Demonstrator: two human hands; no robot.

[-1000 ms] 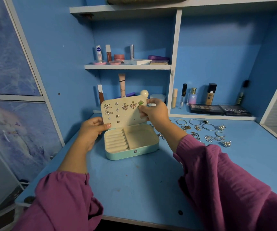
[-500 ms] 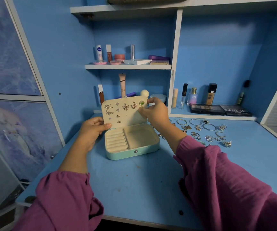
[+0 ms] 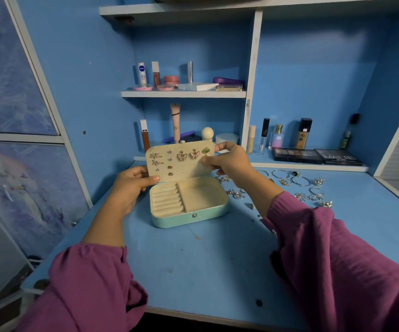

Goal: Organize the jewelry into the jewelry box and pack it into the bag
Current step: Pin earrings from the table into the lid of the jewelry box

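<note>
Loose magenta-purple sleeves, gathered cuffs, both arms; left hand [image 3: 131,185] and right hand [image 3: 232,161] bare.

— What can you actually read from where you stand?

— On your upper shelf, far left, the white roll-on bottle [image 3: 142,74] carries a blue round badge reading "NIVEA".

— Anything over on the right?

— Yes: the black palette [image 3: 338,157] lying at the right end of your lower shelf shows "MATTE" in large pale letters on its lid. Further left, the small purple-blue perfume bottle [image 3: 278,137] bears what looks like "SB".

— And the other tubes and bottles?

— Their print is too small or blurred for you to make out.
</note>
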